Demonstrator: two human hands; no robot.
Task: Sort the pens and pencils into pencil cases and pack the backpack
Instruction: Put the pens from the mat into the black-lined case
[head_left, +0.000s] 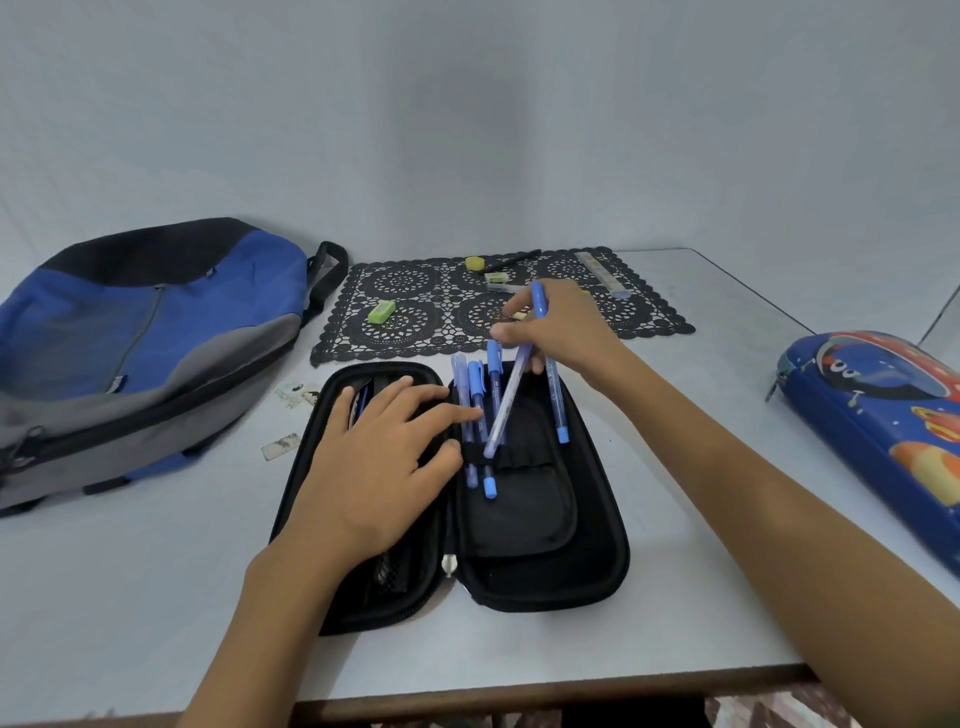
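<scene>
1. Backpack (145, 332) lay on its side at the far left of the counter (156, 597). Just the one, not yet packed, probably waiting on the cases.
2. Left grip (374, 467) was flat, fingers straight, holding nothing. It pressed on the left half of the black pencil case (545, 571), to my eye pinning it open and steady.
3. Tucked pens (475, 410) stood side by side under the elastic band in the right half, three of them. A fourth, the slanted pen (506, 410), crossed them, and an outer pen (556, 405) sat at the right edge. Five in all.
4. Right grip (561, 332) was curled round the slanted pen with its lower end at the band, seemingly feeding it into a loop. Whether it held the outer pen too, I couldn't tell.
5. Lace mat (415, 322) behind the case carried one green eraser (382, 312) and one dark pencil (511, 261), still to be sorted.
6. Blue pencil case (883, 426) sat closed at the far right, well apart. Two cases counted.
</scene>
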